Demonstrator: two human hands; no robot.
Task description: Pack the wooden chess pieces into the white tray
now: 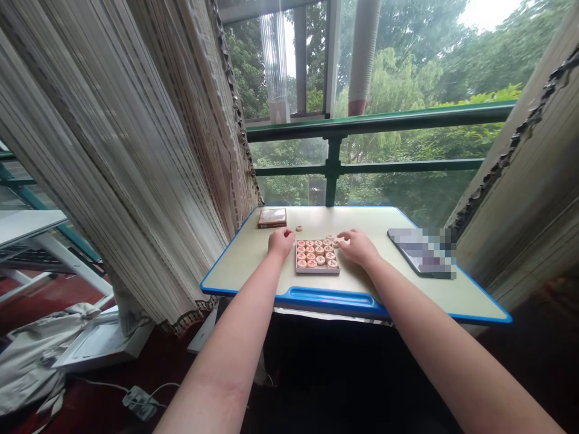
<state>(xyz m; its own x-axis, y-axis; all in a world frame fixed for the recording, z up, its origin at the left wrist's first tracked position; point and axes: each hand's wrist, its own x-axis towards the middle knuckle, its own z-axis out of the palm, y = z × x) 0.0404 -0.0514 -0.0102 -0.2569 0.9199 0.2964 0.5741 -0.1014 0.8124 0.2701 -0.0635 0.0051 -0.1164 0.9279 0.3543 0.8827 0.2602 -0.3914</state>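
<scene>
Left hand (281,242) sits loosely curled at the tray's (317,269) left edge, grip half closed, can't tell if it holds anything; right hand (358,246) reaches the top right corner, fingertips pinching a disc (335,242); tray's mid tabletop (253,265), one stray piece (299,228) behind it, by the lid (272,217).

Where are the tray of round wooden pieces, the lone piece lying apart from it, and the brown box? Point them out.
tray of round wooden pieces (317,270): head view, on its bare front rim.
lone piece (299,228): head view, on its top face.
brown box (272,217): head view, on the middle of its lid.
</scene>
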